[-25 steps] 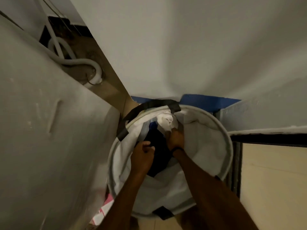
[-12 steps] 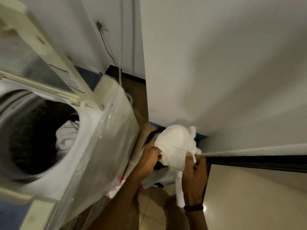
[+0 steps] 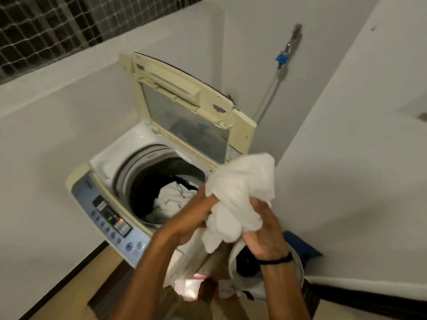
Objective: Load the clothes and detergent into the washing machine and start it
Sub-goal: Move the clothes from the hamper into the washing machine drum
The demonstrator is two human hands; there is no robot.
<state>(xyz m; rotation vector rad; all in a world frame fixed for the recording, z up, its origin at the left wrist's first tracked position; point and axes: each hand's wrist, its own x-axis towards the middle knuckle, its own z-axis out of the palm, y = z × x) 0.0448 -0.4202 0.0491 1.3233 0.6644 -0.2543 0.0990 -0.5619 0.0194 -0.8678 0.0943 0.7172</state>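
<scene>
Two bare hands hold one bundle of white cloth [image 3: 240,199] in the air, just to the right of the open washing machine [image 3: 120,172] and above the laundry basket [image 3: 298,271]. The left hand [image 3: 196,218] grips the bundle from the left side with its fingers curled into the fabric – the fingertips are hidden in the folds. The right hand [image 3: 263,232] closes on the lower right part of the bundle, fingers bent and pressed into the cloth, and a dark band [image 3: 277,259] sits on its wrist.

The machine is a top loader. Its lid [image 3: 184,105] stands upright, opened to the back. In the dark drum [image 3: 147,181] some white clothes [image 3: 171,199] already lie, with something dark just behind them. The blue control panel [image 3: 108,218] on the front edge shows a small green lit sign and rows of round buttons.

The basket stands on the floor beside the machine, against the right wall, and a dark garment [image 3: 247,259] is inside it – partly covered by the right forearm. A thin plastic sheet [image 3: 187,262] hangs over the right side of the machine. On the back wall a tap with a blue part [image 3: 283,57] feeds a grey hose [image 3: 268,95] that goes down behind the lid
</scene>
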